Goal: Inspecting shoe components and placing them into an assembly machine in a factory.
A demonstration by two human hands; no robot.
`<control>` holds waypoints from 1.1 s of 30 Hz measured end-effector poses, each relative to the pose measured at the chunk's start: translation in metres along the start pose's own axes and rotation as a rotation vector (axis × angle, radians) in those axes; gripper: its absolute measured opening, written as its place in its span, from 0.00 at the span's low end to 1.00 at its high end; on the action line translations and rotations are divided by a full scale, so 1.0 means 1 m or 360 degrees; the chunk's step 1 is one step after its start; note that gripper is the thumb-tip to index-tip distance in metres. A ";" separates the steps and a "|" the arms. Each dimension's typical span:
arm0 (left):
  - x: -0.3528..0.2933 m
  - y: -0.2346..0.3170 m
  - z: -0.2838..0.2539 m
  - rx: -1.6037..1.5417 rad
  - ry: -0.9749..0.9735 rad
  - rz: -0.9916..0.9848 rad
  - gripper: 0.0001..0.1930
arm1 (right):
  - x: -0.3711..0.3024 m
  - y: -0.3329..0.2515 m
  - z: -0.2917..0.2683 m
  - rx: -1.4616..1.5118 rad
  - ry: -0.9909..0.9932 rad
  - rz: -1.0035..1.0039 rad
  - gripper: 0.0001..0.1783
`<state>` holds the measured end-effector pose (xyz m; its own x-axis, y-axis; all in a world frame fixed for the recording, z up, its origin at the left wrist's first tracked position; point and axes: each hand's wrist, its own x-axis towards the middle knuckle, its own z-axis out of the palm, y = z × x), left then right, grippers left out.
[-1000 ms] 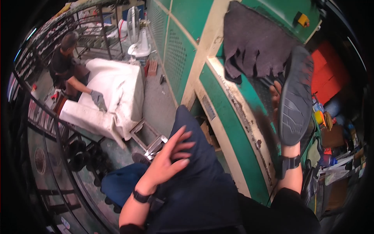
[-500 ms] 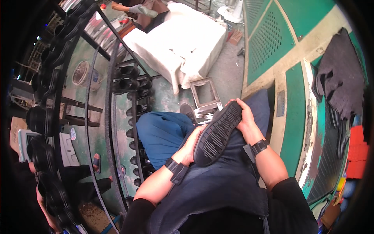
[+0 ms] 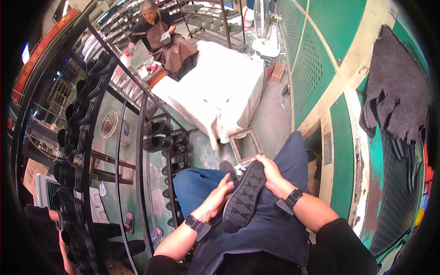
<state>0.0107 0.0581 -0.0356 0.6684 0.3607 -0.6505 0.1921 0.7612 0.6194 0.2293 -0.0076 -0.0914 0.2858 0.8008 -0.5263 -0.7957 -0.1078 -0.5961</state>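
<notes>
A black shoe sole (image 3: 245, 195), its ridged tread facing up, is tilted over my lap. My right hand (image 3: 270, 176) grips its far right end, with the thumb side along the edge and the other fingers mostly hidden beneath. Against the left edge is my left hand (image 3: 213, 201), its thumb raised off the tread and its fingertips passing behind the sole. Whether a shoe upper is attached underneath cannot be seen. Dark bands with small boxes circle both of my wrists.
A rack (image 3: 144, 133) of black shoes stands close on my left. Ahead are a metal frame stool (image 3: 247, 144) and a white-draped table (image 3: 220, 82), with an aproned co-worker (image 3: 158, 39) behind it. Green cabinets (image 3: 346, 137) line the right, with dark cloth (image 3: 396, 87) hanging there.
The view has tilted up, bringing the co-worker fully in. The sole has shifted lower and turned more upright. My left thumb has come off the tread; my right hand keeps its grip.
</notes>
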 end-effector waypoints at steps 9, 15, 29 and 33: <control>0.101 0.006 -0.017 0.0758 -0.0076 -0.0037 0.26 | 0.007 0.010 -0.018 -0.0144 0.0303 0.0022 0.24; 0.094 -0.009 -0.016 0.0664 -0.0244 0.0131 0.33 | 0.026 0.015 -0.043 -0.0005 0.0361 0.0158 0.25; 0.089 0.015 -0.007 0.0300 -0.0624 0.0006 0.46 | 0.014 0.004 -0.015 -0.0088 0.0030 0.0402 0.27; 0.076 0.023 -0.011 0.0131 -0.0793 0.0044 0.43 | 0.011 -0.009 0.018 -0.0451 -0.0073 0.0329 0.23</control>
<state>0.0583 0.1089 -0.0753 0.9320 0.0639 -0.3569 0.2120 0.7025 0.6794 0.2300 0.0127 -0.0812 0.1051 0.7699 -0.6294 -0.6527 -0.4241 -0.6278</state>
